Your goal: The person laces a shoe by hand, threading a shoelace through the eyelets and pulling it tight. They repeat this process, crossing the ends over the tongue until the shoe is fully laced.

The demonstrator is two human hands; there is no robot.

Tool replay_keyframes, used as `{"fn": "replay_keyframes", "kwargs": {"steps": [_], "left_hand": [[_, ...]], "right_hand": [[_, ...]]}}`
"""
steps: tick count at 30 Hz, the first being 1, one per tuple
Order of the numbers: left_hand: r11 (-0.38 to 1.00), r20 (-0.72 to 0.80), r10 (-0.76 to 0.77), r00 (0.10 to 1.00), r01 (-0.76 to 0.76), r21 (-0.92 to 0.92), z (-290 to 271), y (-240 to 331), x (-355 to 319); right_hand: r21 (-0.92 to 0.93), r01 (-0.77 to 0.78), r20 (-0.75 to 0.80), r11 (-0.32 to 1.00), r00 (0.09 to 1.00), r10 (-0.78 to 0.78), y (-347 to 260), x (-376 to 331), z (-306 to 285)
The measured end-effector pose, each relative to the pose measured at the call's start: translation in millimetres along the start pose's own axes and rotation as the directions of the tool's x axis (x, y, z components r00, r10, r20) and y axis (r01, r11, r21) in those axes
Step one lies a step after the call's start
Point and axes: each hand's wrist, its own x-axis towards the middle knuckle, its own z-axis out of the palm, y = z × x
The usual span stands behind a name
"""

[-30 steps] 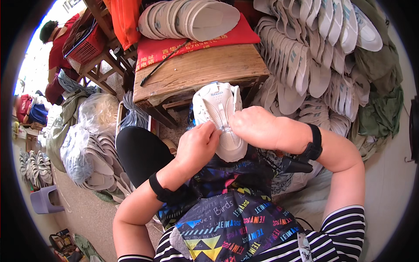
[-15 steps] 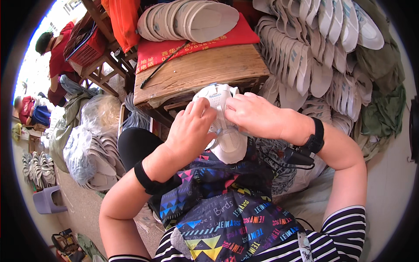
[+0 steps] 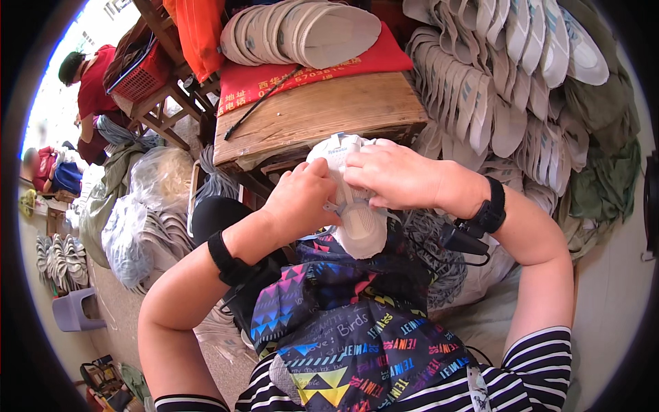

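A white shoe upper [image 3: 362,233] lies over my lap against the table's near edge, its rounded toe toward me and a small pale tab at its far end. My left hand [image 3: 300,196] is closed on its left edge, with fingers curled and thumb beside a small greyish strip. From the right, my right hand [image 3: 395,173] reaches across the middle of the upper, fingers bent and pressed together against it. The right fingertips cover part of the upper, so any thin lace between them cannot be made out.
A wooden table [image 3: 322,110] ahead bears a red cloth [image 3: 250,86], a thin black tool [image 3: 257,110] and a row of shoe uppers [image 3: 340,36]. Stacked uppers [image 3: 460,93] rise at right. Grey laces [image 3: 446,278] lie beside my lap. Plastic-wrapped bundles [image 3: 130,240] sit left; a person [image 3: 96,89] is beyond.
My right hand has shifted slightly left and toward the toe over the upper. My left hand stays at the left edge, its elbow now farther out. The view has moved a little.
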Motion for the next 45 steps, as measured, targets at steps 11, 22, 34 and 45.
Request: {"fn": "replay_keyframes", "kwargs": {"steps": [11, 22, 34, 45], "left_hand": [[0.978, -0.005, -0.087, 0.996, 0.086, 0.189, -1.9, -0.7, -6.7], [0.934, -0.162, -0.242, 0.957, 0.185, -0.305, 29.2, -24.6, 0.2], [0.834, -0.430, -0.321, 0.844, 0.037, -0.550, 35.2, 18.6, 14.0], [0.993, -0.133, -0.119, 0.984, 0.117, -0.024, 24.1, 28.1, 29.3]], "right_hand": [[0.145, -0.184, 0.177, 0.972, 0.972, 0.157, 2.9, 12.5, -13.5], [0.137, -0.117, 0.117, 0.984, 0.988, 0.101, 1.7, 7.4, -4.9], [0.247, 0.006, -0.185, 0.969, 0.982, 0.041, 3.9, -25.1, 24.7], [0.284, 0.007, -0.356, 0.959, 0.929, 0.099, 0.6, -33.6, 37.7]]}}
